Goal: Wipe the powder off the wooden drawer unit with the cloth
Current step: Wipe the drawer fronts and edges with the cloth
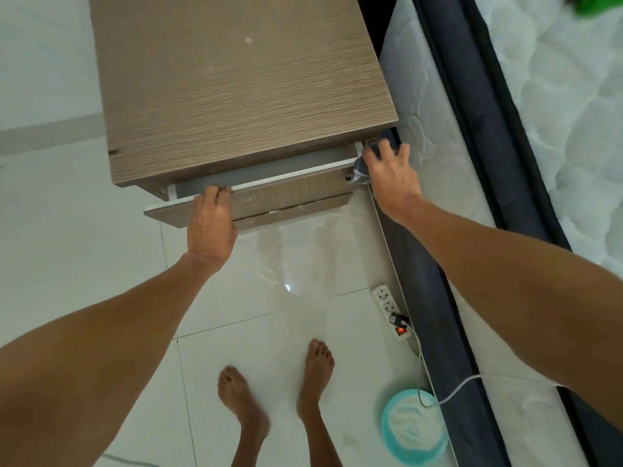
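Standing barefoot on pale glossy floor tiles (pixel 101 264), you face the brown wood-grain drawer unit (pixel 236 79) from above; its top drawer (pixel 290 193) is pulled partly open, showing a grey interior strip behind a white edge. Your left hand (pixel 210 224) rests on the drawer front near its left end, fingers curled over the top edge and closed on it; your right hand (pixel 392 176) is at the unit's front right corner, fingers spread and pressing a dark grey-blue cloth (pixel 362 171) against that corner; the cloth is bunched under the palm and partly hidden, so how firmly it is held cannot be told. One small white speck of powder (pixel 248 39) lies on the unit's top, and faint pale traces sit along the seam below the top drawer front. Just right of the unit stands a white quilted mattress (pixel 421 123) on a dark bed frame. On the floor near your right foot sits a round turquoise plate of white powder (pixel 413 429), with a white power strip (pixel 391 310) beside the bed frame and a white cable trailing across the plate.
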A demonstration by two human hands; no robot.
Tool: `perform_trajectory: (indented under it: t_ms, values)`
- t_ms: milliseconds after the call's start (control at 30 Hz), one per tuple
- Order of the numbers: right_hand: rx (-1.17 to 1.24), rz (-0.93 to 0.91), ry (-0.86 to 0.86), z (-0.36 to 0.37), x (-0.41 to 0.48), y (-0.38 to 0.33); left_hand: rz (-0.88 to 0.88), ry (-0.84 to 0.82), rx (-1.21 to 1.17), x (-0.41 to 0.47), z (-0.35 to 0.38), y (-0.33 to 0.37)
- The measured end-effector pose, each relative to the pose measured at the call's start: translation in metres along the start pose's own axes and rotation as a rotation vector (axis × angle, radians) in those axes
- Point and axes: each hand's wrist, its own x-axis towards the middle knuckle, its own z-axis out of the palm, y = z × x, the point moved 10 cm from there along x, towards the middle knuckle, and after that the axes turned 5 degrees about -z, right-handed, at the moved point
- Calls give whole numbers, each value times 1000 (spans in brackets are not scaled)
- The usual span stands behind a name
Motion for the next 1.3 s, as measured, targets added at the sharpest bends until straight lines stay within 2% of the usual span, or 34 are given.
perform_trajectory:
  t_ms: [100, 267, 400, 467, 567, 700, 867, 967, 1033, 1300]
  values:
    - [51, 84, -6, 0, -2, 22, 16, 18, 6, 1, 0, -1]
    - [182, 346, -91, 21, -26, 63, 27, 14, -13, 0, 1, -3]
    - [238, 395, -127, 43, -55, 62, 26, 23, -29, -4, -8, -9]
    - [248, 390, -111, 48, -63, 54, -44, 87, -14, -9, -19, -25]
    - [286, 370, -106, 51, -69, 33, -250, 192, 17, -16, -34, -67]
    - [343, 377, -102, 58, -75, 4, -453, 264, -91, -19, -41, -120]
    - [366, 378, -87, 60, -85, -44, -383, 289, -244, -9, -36, -137]
    - [401, 382, -65, 63, -91, -67, -436, 269, -420, -1, -31, -150]
    - [422, 379, -40, 64, -92, -79, -378, 283, -432, 2, -36, -148]
    - [493, 347, 236, 60, -73, -91, -376, 365, -564, 15, -24, -175]
